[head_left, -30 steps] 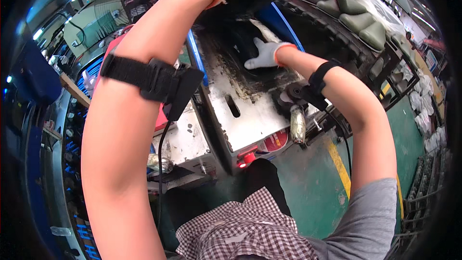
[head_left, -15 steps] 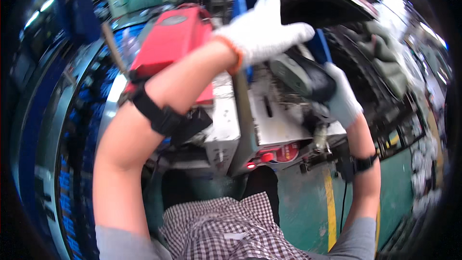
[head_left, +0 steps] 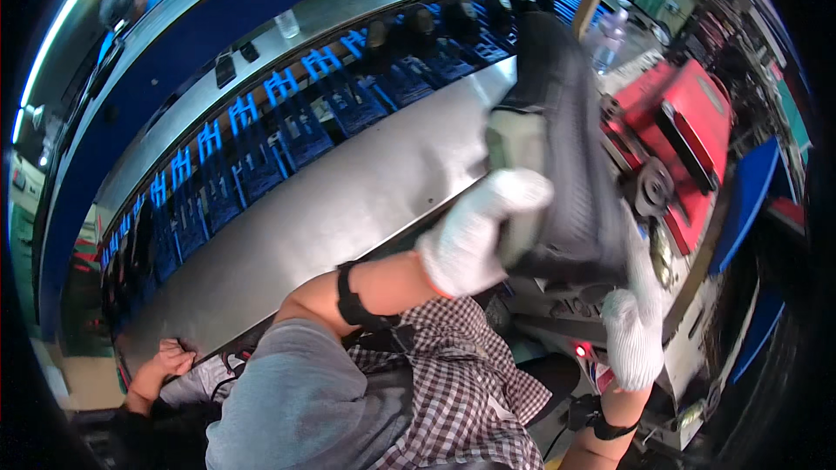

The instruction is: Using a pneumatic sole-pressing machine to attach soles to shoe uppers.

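Note:
A black shoe point(head_left: 585, 165) with a ridged dark sole stands tilted upright in front of me, a pale grey-green shoe last point(head_left: 515, 141) showing at its opening. My left hand point(head_left: 479, 233), in a white knit glove, is closed round the last, its thumb across the front. Lower right, beside the shoe's bottom end, is my gloved right hand point(head_left: 634, 331). Its fingers are stretched upward, partly blurred, and it does not appear to grip the shoe. Whether they touch the sole cannot be made out.
A conveyor with blue racks point(head_left: 283, 87) carries several dark shoes behind a metal ledge point(head_left: 322, 209). To the right stand a red machine point(head_left: 688, 139), a clear bottle point(head_left: 610, 42) and blue panels point(head_left: 747, 200). A co-worker's hand point(head_left: 172, 357) is at lower left; another person point(head_left: 131, 7) stands far left.
My view has swung left toward the conveyor. The shoe on its last has passed from my right hand to my left, which was open and spread before.

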`<action>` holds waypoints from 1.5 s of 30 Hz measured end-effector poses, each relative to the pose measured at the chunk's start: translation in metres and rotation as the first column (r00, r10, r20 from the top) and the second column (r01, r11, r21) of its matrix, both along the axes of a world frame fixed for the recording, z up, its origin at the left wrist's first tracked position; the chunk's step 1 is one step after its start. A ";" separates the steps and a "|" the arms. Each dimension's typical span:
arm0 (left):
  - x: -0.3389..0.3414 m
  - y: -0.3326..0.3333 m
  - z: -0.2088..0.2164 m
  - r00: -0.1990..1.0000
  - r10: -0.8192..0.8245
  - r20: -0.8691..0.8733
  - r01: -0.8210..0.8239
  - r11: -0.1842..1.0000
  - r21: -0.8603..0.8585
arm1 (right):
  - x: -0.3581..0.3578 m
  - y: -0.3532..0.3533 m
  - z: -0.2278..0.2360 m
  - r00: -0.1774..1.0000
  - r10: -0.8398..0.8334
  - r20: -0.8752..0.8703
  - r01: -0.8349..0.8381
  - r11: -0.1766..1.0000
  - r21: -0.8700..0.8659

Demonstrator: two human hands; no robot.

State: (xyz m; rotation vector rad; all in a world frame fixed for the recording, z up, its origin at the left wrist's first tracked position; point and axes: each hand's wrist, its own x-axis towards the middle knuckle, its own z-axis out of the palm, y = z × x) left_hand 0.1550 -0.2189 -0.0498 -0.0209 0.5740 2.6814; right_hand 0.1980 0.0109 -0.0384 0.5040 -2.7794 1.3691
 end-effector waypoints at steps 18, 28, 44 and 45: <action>-0.273 -0.380 -0.168 0.817 0.392 -0.424 -0.311 -0.319 -0.895 | 0.002 0.069 -0.004 0.466 -0.850 -0.247 0.729 0.527 -0.437; -0.247 -0.283 -0.177 0.882 0.264 -0.390 -0.059 -0.761 -0.647 | -0.044 0.057 -0.047 0.669 -0.623 -0.405 0.653 0.753 -0.081; -0.171 -0.162 -0.213 0.863 -0.315 -0.396 -0.468 -0.796 -0.385 | -0.057 0.057 -0.052 0.758 -0.563 -0.330 0.607 0.794 0.037; -0.170 -0.161 -0.213 0.870 -0.300 -0.391 -0.453 -0.800 -0.394 | -0.057 0.056 -0.051 0.747 -0.552 -0.370 0.619 0.781 0.085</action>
